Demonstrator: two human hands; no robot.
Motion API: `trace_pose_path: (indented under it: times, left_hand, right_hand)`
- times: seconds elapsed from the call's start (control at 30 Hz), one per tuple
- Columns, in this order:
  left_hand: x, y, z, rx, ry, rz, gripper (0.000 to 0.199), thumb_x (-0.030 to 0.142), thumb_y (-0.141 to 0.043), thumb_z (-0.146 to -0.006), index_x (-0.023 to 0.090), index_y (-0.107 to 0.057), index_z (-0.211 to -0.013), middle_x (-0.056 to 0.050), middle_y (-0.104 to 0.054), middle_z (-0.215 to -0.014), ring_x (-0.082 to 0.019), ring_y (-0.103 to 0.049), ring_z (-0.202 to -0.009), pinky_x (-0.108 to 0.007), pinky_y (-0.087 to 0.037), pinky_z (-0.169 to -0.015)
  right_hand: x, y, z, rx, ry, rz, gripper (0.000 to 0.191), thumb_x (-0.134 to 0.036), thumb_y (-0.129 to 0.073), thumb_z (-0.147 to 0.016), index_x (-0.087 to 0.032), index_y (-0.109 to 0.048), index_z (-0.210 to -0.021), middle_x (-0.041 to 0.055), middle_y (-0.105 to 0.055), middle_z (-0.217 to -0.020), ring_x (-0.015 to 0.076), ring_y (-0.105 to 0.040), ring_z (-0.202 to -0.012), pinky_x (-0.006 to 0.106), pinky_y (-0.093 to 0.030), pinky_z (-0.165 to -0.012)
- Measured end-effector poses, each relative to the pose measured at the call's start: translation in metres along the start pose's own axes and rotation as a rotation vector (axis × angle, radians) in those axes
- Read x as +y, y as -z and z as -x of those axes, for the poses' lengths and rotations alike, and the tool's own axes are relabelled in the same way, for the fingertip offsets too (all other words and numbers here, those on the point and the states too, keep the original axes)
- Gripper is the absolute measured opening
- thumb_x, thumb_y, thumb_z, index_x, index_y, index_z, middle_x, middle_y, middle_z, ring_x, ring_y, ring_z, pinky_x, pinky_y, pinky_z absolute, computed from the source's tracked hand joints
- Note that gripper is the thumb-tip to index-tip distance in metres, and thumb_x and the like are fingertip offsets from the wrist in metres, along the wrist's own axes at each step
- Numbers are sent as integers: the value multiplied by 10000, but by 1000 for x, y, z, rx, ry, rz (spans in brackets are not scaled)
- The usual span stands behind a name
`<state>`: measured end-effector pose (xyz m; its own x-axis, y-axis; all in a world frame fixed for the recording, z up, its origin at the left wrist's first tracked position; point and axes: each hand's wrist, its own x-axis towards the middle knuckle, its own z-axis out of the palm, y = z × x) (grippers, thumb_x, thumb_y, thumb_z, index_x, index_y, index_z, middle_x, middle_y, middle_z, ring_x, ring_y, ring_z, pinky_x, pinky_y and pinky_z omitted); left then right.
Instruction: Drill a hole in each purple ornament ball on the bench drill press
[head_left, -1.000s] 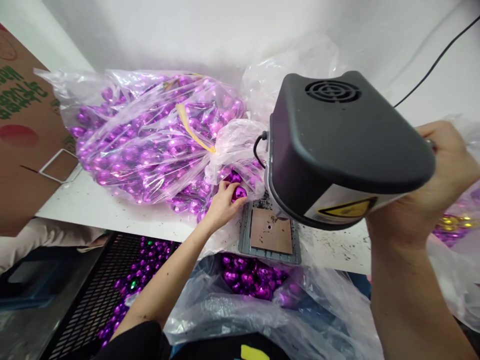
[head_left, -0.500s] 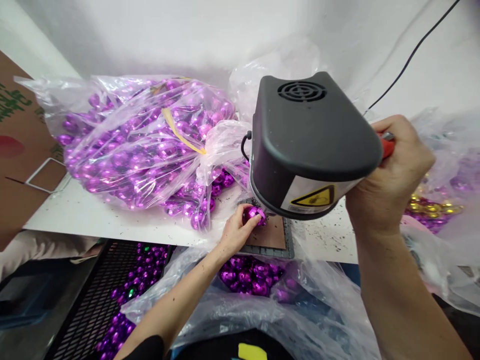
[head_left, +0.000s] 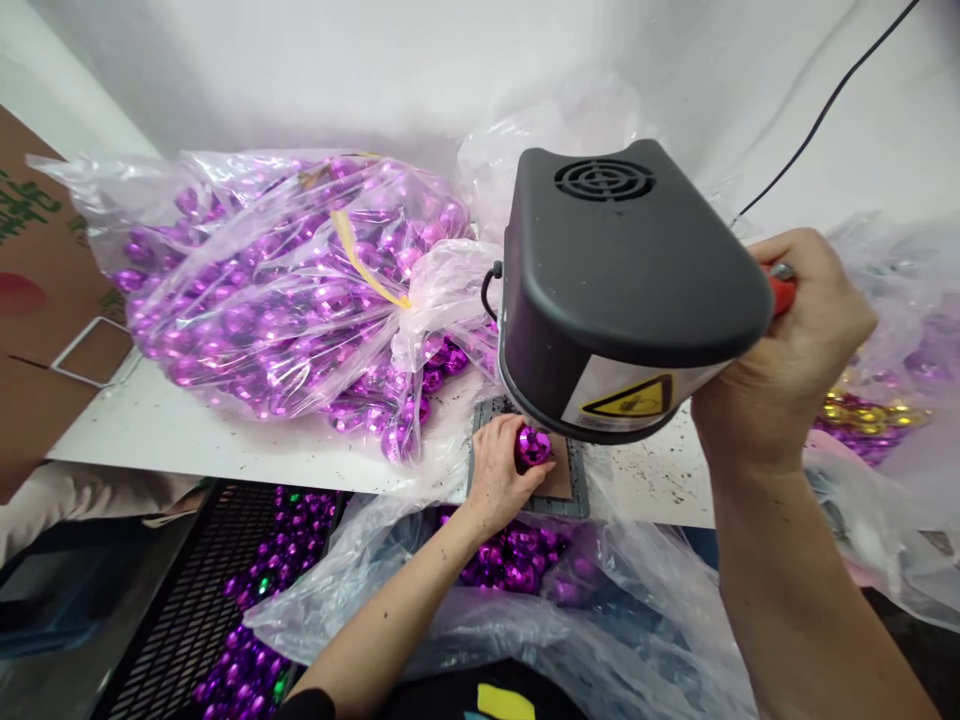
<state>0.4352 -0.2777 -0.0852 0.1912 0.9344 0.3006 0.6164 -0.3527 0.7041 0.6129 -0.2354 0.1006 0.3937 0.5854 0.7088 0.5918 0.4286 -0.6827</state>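
My left hand [head_left: 501, 470] has its fingers round a shiny purple ball [head_left: 534, 446], over a brown pad [head_left: 558, 484] in a dark grey tray [head_left: 480, 412]. Above and right of the ball is a black machine head [head_left: 630, 260] with a round vent and a yellow warning label. It hides part of the tray. My right hand [head_left: 802, 330] is closed around a red handle [head_left: 781, 290] at the machine's right side. An open clear bag [head_left: 585, 640] below the table edge holds more purple balls [head_left: 517, 560].
A large tied bag of purple balls [head_left: 285, 290] lies on the white table [head_left: 300, 450] at left. Further left are a cardboard box [head_left: 45, 330] and a black crate [head_left: 180, 590] with balls. Bags with gold and purple balls [head_left: 862, 415] are at right.
My left hand and the purple ball have moved slightly right and down over the pad, and the hand has turned. My right hand has shifted slightly right, still on the handle.
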Motion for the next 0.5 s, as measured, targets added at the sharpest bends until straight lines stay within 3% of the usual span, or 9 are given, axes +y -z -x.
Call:
trace_pose_path:
  times: [0.23,0.4,0.5]
  left_hand:
    - [0,4,-1,-96,-12,36,402,309,-726,-881,219,-566,-1239,-99,-646,-1268,-293,-560,-1242,-592,-310,-1183]
    - [-2,3,-1,-126,-19,69,378,305,-693,-895,227,-579,-1247,-104,-651,-1259,-298,-567,-1237,-631,-288,-1196]
    - [-3,3,-1,-131,-21,89,428,324,-687,-897,233,-562,-1296,-114,-639,-1279,-307,-558,-1262,-644,-270,-1206]
  right_hand:
    - [-2,1,2,10,25,30,316,-423,-610,-881,-124,-573,-786,-49,-440,-629,8,-381,-616,180,-291,-586]
    - [1,11,25,126,281,135,240,-338,-568,-926,-129,-628,-825,-15,-555,-740,9,-460,-653,178,-366,-613]
    - [13,19,46,157,451,87,250,-341,-600,-885,-128,-646,-762,6,-535,-644,55,-499,-620,230,-387,-594]
